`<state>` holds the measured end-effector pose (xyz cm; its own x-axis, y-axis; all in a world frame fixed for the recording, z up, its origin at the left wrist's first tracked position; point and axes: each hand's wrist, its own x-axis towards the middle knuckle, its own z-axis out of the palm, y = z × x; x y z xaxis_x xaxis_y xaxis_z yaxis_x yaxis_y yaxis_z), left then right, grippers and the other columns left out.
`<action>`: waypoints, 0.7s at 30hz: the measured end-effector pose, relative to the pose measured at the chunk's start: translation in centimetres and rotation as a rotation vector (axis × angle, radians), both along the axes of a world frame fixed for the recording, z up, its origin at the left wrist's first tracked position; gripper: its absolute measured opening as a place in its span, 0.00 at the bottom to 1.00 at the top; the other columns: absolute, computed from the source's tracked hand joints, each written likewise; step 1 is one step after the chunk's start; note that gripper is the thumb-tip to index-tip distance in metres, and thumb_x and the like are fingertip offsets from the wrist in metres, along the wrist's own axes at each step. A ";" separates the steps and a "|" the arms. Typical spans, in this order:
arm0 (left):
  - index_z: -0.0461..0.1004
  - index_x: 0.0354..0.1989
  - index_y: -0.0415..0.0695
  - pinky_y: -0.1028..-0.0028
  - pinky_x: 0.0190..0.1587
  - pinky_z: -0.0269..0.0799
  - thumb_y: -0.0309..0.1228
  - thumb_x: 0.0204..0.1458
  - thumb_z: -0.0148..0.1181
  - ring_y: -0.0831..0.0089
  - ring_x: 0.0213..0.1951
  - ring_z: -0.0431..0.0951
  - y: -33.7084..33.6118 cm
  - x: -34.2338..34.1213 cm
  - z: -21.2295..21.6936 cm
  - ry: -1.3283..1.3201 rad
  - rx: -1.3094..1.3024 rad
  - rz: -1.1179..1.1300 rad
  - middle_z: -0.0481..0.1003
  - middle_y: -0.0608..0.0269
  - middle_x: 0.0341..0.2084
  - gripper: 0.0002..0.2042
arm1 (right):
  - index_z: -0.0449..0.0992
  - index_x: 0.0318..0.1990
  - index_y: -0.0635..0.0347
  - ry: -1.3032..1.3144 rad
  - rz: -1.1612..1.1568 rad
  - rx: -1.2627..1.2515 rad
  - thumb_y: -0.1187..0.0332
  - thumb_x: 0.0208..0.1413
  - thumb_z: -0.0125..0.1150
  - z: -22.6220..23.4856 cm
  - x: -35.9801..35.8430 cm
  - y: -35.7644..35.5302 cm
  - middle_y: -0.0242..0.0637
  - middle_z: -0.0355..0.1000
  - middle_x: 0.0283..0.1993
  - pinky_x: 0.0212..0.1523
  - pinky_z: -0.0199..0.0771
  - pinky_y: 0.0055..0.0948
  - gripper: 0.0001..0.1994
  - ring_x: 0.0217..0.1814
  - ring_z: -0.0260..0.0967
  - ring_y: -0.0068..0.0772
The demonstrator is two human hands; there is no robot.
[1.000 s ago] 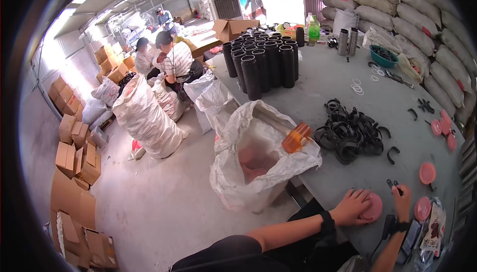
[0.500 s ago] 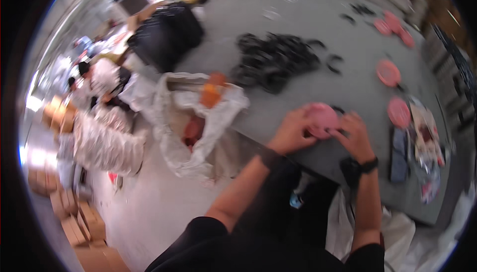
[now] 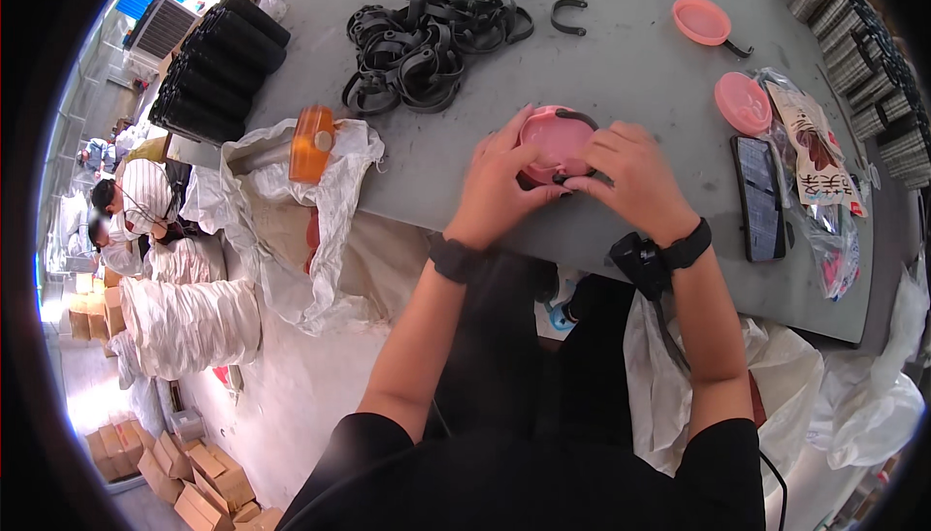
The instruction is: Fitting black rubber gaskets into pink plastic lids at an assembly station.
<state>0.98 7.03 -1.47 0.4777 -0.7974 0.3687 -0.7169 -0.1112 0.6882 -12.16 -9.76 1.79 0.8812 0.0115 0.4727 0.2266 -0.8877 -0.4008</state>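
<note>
Both hands are on one pink round lid [image 3: 555, 143] at the near edge of the grey counter [image 3: 640, 56]. Left hand [image 3: 502, 182] wraps the lid's left rim, fingers curled over the top, grip clenched on it. Right hand [image 3: 630, 180] covers the right side, fingertips pressed at the rim where a black curved clip [image 3: 578, 120] sits along the lid's upper edge; grip also closed on the lid. Cannot tell whether the clip is seated or just resting on it. Lid is slightly tilted toward the person, its lower part hidden by the fingers.

Black bands on both wrists; the right one carries a small black device [image 3: 642, 257] with a cable hanging down.

Around it:
- Pile of black clips [image 3: 427, 36] further back on the counter, left of centre; one loose clip [image 3: 568, 15] just beside the pile.
- Two more pink lids to the right: one [image 3: 701, 19] further back, one [image 3: 743, 102] nearer, well apart from the hands.
- Dark phone [image 3: 758, 197] lying flat right of the right hand, next to a printed snack bag [image 3: 813, 143].
- Stack of black tubes [image 3: 218, 70] at the counter's far left corner.
- Orange translucent bottle [image 3: 311, 143] on the rim of an open white sack [image 3: 320, 221] hanging at the counter's left edge.
- Other people [image 3: 126, 211] seated on the floor to the far left among full white sacks [image 3: 189, 322] and cardboard boxes [image 3: 184, 463].
</note>
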 end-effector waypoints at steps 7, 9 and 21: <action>0.74 0.29 0.44 0.59 0.60 0.59 0.31 0.35 0.71 0.49 0.57 0.65 -0.5 0.3 0.3 0.075 -0.014 -0.063 0.61 0.50 0.62 0.13 | 0.77 0.33 0.50 -0.014 0.006 -0.249 0.61 0.42 0.68 0.7 0.3 -0.2 0.22 0.69 0.33 0.44 0.61 0.32 0.10 0.41 0.63 0.28; 0.73 0.29 0.44 0.59 0.60 0.58 0.31 0.35 0.71 0.48 0.57 0.65 -0.6 0.4 0.2 0.071 -0.026 -0.090 0.61 0.50 0.62 0.13 | 0.77 0.33 0.49 -0.008 0.025 -0.273 0.61 0.41 0.68 0.7 0.5 -0.6 0.21 0.69 0.33 0.45 0.60 0.31 0.11 0.42 0.62 0.27; 0.73 0.31 0.46 0.60 0.62 0.55 0.29 0.36 0.69 0.49 0.61 0.61 -0.7 0.4 0.2 0.055 -0.020 -0.103 0.60 0.48 0.63 0.12 | 0.79 0.34 0.49 0.012 0.018 -0.185 0.62 0.44 0.66 0.8 0.1 -0.8 0.22 0.67 0.31 0.47 0.57 0.32 0.09 0.40 0.60 0.27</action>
